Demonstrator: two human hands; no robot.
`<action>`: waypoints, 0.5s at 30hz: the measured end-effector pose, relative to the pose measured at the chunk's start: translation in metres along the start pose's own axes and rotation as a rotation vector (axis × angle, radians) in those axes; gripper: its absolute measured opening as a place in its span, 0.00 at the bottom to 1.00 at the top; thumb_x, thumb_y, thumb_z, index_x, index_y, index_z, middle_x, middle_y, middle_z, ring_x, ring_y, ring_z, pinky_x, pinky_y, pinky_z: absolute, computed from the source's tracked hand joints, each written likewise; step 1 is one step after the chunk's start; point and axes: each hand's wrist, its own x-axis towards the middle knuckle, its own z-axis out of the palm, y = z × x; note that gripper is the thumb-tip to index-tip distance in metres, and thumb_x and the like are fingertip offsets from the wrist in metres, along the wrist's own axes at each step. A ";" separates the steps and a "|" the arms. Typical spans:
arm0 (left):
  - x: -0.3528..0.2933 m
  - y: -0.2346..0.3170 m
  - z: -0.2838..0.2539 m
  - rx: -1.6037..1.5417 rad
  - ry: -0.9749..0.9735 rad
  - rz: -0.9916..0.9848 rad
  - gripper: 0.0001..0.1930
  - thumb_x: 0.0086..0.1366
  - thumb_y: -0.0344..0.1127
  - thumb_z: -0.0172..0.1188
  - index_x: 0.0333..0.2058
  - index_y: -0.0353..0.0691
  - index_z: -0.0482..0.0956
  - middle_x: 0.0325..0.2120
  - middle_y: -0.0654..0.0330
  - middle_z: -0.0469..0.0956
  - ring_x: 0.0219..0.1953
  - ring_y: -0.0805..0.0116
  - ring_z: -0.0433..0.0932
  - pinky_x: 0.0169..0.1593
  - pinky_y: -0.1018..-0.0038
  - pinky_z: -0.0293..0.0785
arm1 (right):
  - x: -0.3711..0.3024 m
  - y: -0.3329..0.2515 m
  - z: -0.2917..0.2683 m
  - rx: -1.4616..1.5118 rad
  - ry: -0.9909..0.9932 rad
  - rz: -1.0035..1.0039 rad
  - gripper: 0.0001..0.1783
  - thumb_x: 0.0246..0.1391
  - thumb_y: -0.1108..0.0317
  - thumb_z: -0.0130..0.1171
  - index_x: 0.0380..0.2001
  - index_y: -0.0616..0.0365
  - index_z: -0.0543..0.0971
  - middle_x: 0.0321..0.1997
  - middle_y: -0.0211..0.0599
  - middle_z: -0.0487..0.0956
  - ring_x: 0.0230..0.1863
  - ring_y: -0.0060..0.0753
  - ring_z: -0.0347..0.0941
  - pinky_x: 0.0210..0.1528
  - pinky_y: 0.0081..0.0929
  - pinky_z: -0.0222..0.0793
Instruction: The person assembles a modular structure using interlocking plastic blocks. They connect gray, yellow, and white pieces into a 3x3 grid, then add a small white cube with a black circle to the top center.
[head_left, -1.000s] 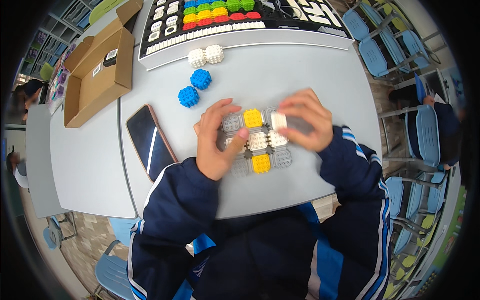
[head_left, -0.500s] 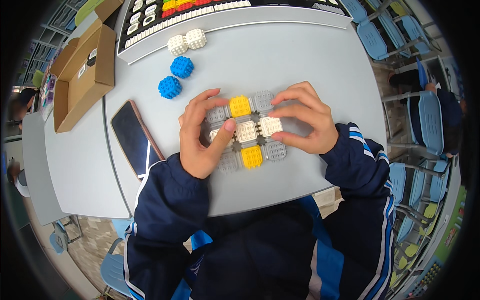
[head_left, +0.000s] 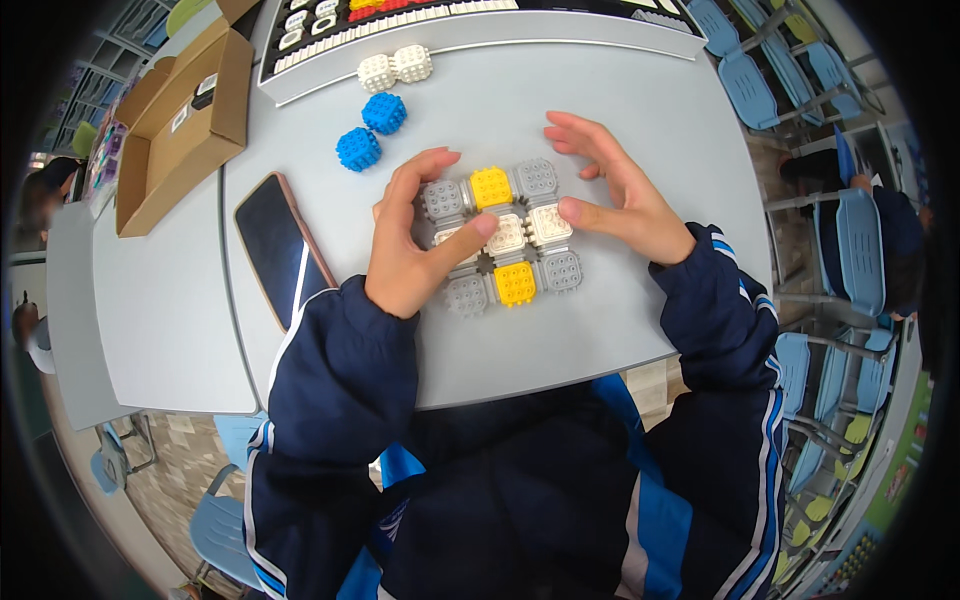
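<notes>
A flat assembly of square studded blocks, grey at the corners, yellow at the middle of the far and near rows and white across the centre, lies on the grey table in front of me. My left hand grips its left side, with the thumb over the central white block and the fingers curled beyond the far-left grey block. That hand partly hides the left white block. My right hand is open at the other side, fingers spread in the air and thumb tip at the right white block.
Two blue blocks and a joined white pair lie beyond the assembly. A phone rests to the left, near an open cardboard box. A tray of parts spans the far edge. Blue chairs and people are around.
My right hand's fingers have lifted off the assembly and spread away, leaving the thumb at the white block. My left hand keeps its hold. The whole view has shifted slightly.
</notes>
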 end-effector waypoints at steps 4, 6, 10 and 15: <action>0.010 -0.002 -0.009 0.106 -0.099 -0.149 0.44 0.46 0.56 0.80 0.59 0.41 0.74 0.52 0.50 0.73 0.58 0.56 0.70 0.62 0.63 0.67 | 0.016 -0.010 -0.007 -0.155 -0.197 0.090 0.49 0.53 0.49 0.70 0.74 0.45 0.59 0.74 0.40 0.62 0.72 0.44 0.57 0.68 0.41 0.55; 0.023 -0.005 -0.017 0.126 -0.234 -0.179 0.48 0.43 0.59 0.81 0.60 0.42 0.74 0.53 0.50 0.72 0.59 0.55 0.70 0.62 0.64 0.68 | 0.024 -0.010 -0.009 -0.190 -0.285 0.097 0.48 0.53 0.49 0.70 0.73 0.44 0.59 0.75 0.41 0.61 0.72 0.47 0.56 0.70 0.43 0.55; 0.052 0.017 -0.023 0.334 -0.498 -0.273 0.49 0.45 0.61 0.80 0.62 0.42 0.72 0.58 0.48 0.67 0.63 0.52 0.65 0.65 0.63 0.65 | 0.052 -0.004 -0.015 -0.363 -0.478 0.045 0.51 0.52 0.55 0.71 0.74 0.43 0.55 0.76 0.46 0.56 0.73 0.56 0.55 0.71 0.46 0.56; 0.074 0.029 -0.014 0.635 -0.605 -0.378 0.50 0.44 0.63 0.79 0.63 0.48 0.70 0.59 0.47 0.63 0.63 0.47 0.65 0.65 0.61 0.66 | 0.071 -0.017 -0.004 -0.458 -0.465 0.140 0.60 0.45 0.72 0.70 0.76 0.38 0.46 0.77 0.56 0.51 0.74 0.66 0.53 0.71 0.49 0.60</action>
